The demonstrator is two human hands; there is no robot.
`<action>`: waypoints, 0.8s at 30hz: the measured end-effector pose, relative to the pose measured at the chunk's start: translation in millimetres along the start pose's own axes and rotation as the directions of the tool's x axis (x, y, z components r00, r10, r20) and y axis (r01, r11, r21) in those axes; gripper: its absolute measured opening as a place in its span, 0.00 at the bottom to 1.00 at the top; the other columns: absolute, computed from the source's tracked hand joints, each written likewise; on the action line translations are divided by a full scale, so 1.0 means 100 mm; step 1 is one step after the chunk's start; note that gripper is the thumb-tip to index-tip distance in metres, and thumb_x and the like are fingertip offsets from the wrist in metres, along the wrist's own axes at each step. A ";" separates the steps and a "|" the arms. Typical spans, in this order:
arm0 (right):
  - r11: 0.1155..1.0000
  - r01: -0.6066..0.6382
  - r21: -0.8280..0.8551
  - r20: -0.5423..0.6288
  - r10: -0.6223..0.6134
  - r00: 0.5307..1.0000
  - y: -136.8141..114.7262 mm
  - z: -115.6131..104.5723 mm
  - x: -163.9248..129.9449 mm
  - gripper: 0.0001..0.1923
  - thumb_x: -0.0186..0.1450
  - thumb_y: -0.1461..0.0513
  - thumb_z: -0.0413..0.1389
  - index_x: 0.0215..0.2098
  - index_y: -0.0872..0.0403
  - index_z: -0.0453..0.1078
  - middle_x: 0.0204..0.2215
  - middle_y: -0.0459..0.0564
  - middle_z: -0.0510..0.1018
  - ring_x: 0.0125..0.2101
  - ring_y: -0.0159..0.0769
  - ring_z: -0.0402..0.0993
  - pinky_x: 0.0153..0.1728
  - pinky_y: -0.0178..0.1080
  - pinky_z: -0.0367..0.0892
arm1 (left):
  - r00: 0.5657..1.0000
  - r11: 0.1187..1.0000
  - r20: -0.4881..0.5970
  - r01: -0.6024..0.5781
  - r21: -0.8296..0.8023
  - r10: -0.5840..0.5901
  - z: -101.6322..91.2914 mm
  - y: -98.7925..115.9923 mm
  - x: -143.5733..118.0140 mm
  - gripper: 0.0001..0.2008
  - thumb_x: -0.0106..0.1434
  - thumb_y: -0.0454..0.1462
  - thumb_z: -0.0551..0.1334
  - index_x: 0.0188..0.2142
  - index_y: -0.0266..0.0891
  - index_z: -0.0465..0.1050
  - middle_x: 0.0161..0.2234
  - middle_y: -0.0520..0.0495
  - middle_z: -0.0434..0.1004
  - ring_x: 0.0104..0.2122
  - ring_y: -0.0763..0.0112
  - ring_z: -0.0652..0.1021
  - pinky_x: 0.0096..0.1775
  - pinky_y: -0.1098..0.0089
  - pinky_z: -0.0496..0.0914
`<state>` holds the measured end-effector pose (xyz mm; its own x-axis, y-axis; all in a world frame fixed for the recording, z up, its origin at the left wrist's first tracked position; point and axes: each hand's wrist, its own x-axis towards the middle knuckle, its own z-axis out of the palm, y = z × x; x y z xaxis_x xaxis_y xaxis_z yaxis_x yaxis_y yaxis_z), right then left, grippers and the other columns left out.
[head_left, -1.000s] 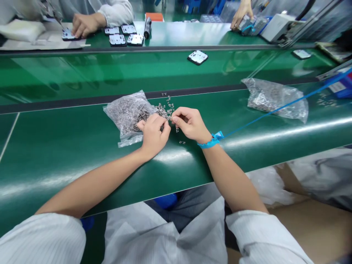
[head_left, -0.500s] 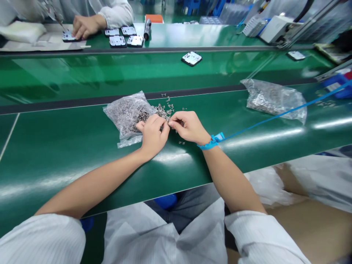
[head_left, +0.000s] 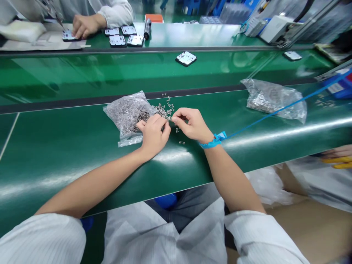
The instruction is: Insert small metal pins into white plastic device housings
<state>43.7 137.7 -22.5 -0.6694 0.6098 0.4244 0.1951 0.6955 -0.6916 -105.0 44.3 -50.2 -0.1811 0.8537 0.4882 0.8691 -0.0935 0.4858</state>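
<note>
Small metal parts (head_left: pixel 163 111) are spilled on the green worktop (head_left: pixel 82 161) by the mouth of a clear bag (head_left: pixel 123 113), between the hands. The left hand (head_left: pixel 154 136) is curled against the bag; whether anything is gripped cannot be told. At the right hand (head_left: pixel 192 124), thumb and forefinger are brought nearly together at the heap's edge; whether a part is pinched cannot be told. Parts are best lifted singly, with fingertips only; the bag should be kept steady, and the blue wrist strap (head_left: pixel 210 143) held clear of the loose pieces.
</note>
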 end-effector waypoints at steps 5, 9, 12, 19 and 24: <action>1.000 -0.008 0.010 0.011 0.008 1.000 -0.02 -0.05 0.00 0.12 0.69 0.59 0.54 0.28 0.53 0.66 0.23 0.44 0.69 0.24 0.31 0.61 0.27 0.37 0.56 | 0.998 0.998 -0.045 0.033 -0.052 -0.035 -0.01 0.02 0.01 0.12 0.68 0.33 0.57 0.27 0.40 0.67 0.28 0.53 0.70 0.34 0.68 0.72 0.40 0.58 0.50; 1.000 0.017 -0.021 0.085 -0.015 0.996 -0.02 -0.06 0.00 0.11 0.69 0.59 0.53 0.29 0.53 0.66 0.24 0.45 0.71 0.25 0.32 0.63 0.30 0.38 0.58 | 0.997 0.996 -0.053 0.059 -0.060 -0.063 0.00 0.01 0.00 0.11 0.68 0.32 0.58 0.27 0.40 0.66 0.28 0.53 0.70 0.34 0.68 0.72 0.40 0.58 0.51; 0.998 0.055 -0.009 0.107 -0.054 0.993 -0.04 -0.02 0.00 0.12 0.70 0.58 0.53 0.29 0.53 0.67 0.25 0.46 0.72 0.27 0.33 0.64 0.31 0.38 0.60 | 0.999 0.999 -0.004 0.034 -0.036 -0.034 0.01 0.00 0.00 0.11 0.68 0.33 0.58 0.27 0.40 0.66 0.30 0.52 0.71 0.35 0.67 0.72 0.40 0.59 0.50; 0.999 -0.044 0.010 -0.171 0.045 0.984 -0.03 0.01 -0.01 0.15 0.71 0.53 0.54 0.30 0.52 0.68 0.27 0.48 0.74 0.26 0.34 0.66 0.29 0.38 0.61 | 0.999 0.999 0.045 -0.024 -0.022 0.025 -0.01 0.02 0.00 0.11 0.69 0.34 0.57 0.28 0.40 0.69 0.31 0.51 0.73 0.37 0.65 0.73 0.40 0.58 0.50; 0.981 -0.142 -0.134 -0.139 0.123 0.983 0.12 -0.12 0.02 0.10 0.66 0.58 0.58 0.28 0.54 0.73 0.25 0.47 0.77 0.26 0.34 0.69 0.30 0.39 0.62 | 0.994 0.995 0.086 -0.072 0.069 0.066 0.00 0.00 -0.03 0.12 0.71 0.36 0.58 0.29 0.41 0.71 0.31 0.48 0.76 0.40 0.60 0.72 0.40 0.56 0.50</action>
<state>53.2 151.9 -22.6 -0.5340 0.7376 0.4133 0.3826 0.6467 -0.6599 -104.2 41.6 -51.6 -0.0835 0.8865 0.4551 0.9096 -0.1188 0.3983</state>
